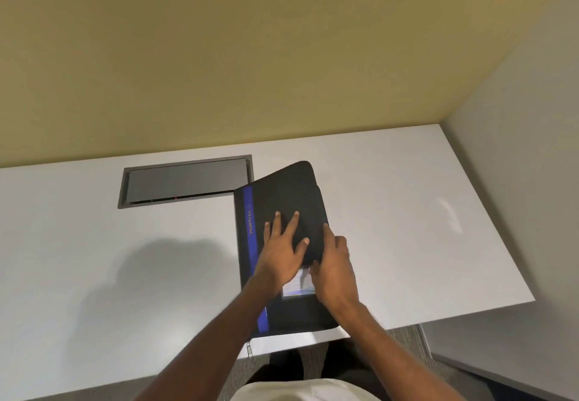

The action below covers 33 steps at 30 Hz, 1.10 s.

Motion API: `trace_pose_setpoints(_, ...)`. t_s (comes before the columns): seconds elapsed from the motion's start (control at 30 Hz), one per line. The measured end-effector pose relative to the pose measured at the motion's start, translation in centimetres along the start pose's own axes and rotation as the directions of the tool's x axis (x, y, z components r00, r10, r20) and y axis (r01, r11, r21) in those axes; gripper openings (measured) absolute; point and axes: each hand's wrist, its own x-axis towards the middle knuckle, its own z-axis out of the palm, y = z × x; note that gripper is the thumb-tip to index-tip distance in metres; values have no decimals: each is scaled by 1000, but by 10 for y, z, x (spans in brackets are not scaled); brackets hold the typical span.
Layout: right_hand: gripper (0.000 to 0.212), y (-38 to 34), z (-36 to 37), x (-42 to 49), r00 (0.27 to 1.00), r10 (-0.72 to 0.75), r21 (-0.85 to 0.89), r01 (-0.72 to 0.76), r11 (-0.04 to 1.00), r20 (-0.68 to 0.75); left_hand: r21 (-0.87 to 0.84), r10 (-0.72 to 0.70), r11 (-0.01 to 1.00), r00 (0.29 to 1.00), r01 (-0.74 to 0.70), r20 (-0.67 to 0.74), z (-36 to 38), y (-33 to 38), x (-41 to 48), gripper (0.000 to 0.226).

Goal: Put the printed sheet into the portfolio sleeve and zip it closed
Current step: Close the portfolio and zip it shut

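white desk point(94, 244), grey cable hatch point(186, 181), yellow wall point(250, 56)

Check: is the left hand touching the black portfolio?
Touching. The head view shows the left hand lying flat, fingers spread, on the portfolio.

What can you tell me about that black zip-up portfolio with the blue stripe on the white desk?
The black fabric portfolio with a blue stripe lies on the white desk, near its front edge. Lettering runs along the stripe. The left hand presses flat on its flap; the right hand grips the flap's edge. A printed sheet peeks out underneath. A zipper pull dangles at the near corner, so it is still unzipped.
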Motion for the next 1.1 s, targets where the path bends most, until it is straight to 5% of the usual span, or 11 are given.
trace_pose_setpoints(0.5, 81, 71, 38, 41, 987, 105, -75, -96, 993, 120, 393, -115, 917, 990, 75, 79, 70, -38, -21, 93)
trace_pose_setpoints(0.8, 66, 97, 40, 31, 987, -101, -308, 136, 942, 126, 275, 9, 961, 1000, -10, 5, 66, -67, -43, 77)
trace_pose_setpoints(0.97, 32, 92, 40, 0, 962, -248, -296, 272, 916, 117, 169, -65, 980, 976, 102, -209, 58, -88, -87, 54)
trace_pose_setpoints(1.1, 18, 83, 56, -35, 934, -247, -147, 291, 945, 257, 135, -138, 976, 967, 169, -214, 56, -113, -127, 37)
